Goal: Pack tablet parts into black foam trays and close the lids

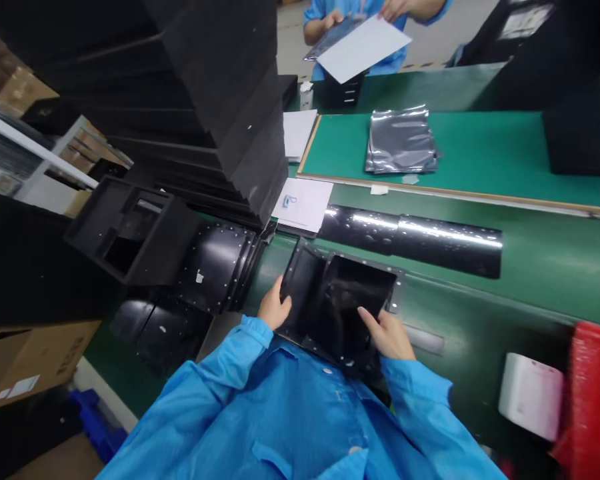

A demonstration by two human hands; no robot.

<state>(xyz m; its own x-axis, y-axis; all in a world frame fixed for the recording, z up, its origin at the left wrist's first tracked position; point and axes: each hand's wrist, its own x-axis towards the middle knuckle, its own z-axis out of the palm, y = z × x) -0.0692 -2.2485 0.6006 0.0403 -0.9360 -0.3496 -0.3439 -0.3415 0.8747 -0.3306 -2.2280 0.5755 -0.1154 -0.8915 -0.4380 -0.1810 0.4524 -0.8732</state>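
Note:
In front of my chest is a black tray-like case [305,293] with a dark, glossy rectangular panel [353,300] over its right part. My left hand [274,307] grips the case's left edge, thumb on top. At the panel's right side, my right hand [389,333] is closed on the edge, with its thumb over the glossy face. Whether the panel lies inside the case or rests on it, I cannot tell. A grey strip [425,339] lies just right of my right hand. Stacked black sheets with rivet-like dots [215,263] lie to the left.
A tall stack of black foam blocks [220,100] rises at left, beside a black foam box [120,227]. Glossy black sheets [445,243] lie ahead. Farther off are silvery bags [403,140] and a co-worker's hands [395,8] holding a white sheet. A white box [530,397] stands right.

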